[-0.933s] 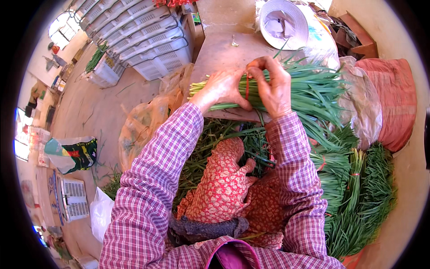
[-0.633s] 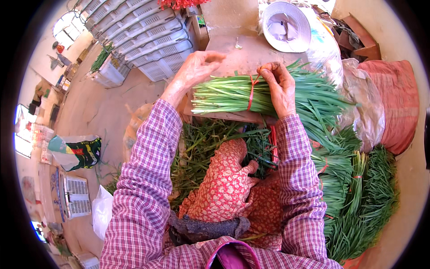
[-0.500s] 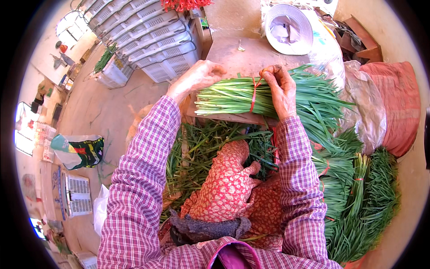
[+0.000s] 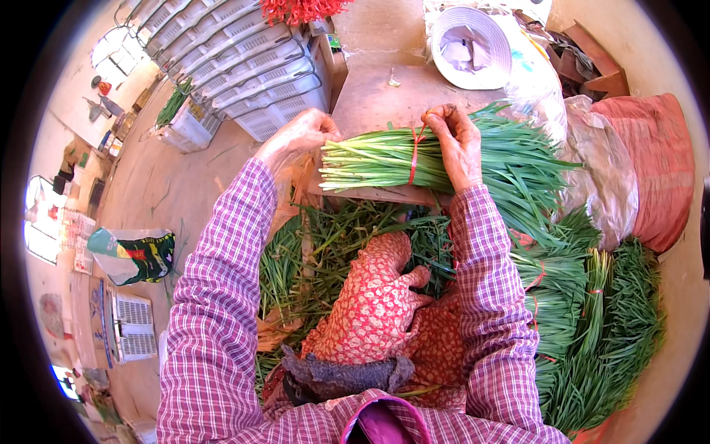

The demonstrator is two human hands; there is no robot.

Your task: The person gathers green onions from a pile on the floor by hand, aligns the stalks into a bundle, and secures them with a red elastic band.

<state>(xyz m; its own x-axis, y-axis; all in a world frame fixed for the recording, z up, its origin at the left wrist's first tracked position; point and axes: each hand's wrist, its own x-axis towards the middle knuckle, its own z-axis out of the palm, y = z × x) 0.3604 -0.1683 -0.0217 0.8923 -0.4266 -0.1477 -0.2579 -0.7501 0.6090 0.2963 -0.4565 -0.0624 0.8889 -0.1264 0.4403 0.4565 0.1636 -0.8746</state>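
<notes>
A thick bundle of garlic chives [image 4: 384, 157] lies across a low board, pale cut ends to the left and green leaves spread to the right. A red tie [image 4: 415, 157] runs round its stems. My right hand [image 4: 456, 140] pinches the tie's upper end just above the bundle. Closed fingers bring my left hand [image 4: 302, 137] to the bundle's upper left corner, by the cut ends; whether anything is between its fingertips is hidden. On the right, more tied chives [image 4: 558, 318] are heaped beside my arm.
Loose leaves [image 4: 333, 248] lie around my patterned trouser leg [image 4: 370, 303]. Behind the board [image 4: 370, 85] rests a white hat [image 4: 471, 48]. Stacked white crates [image 4: 277, 111] stand at the back left, with red ties [image 4: 303, 7] on top. A red sack [image 4: 651, 170] stands right.
My left hand has drawn left and slightly down, its fingers coming together at the cut ends. The right hand keeps its pinch on the tie.
</notes>
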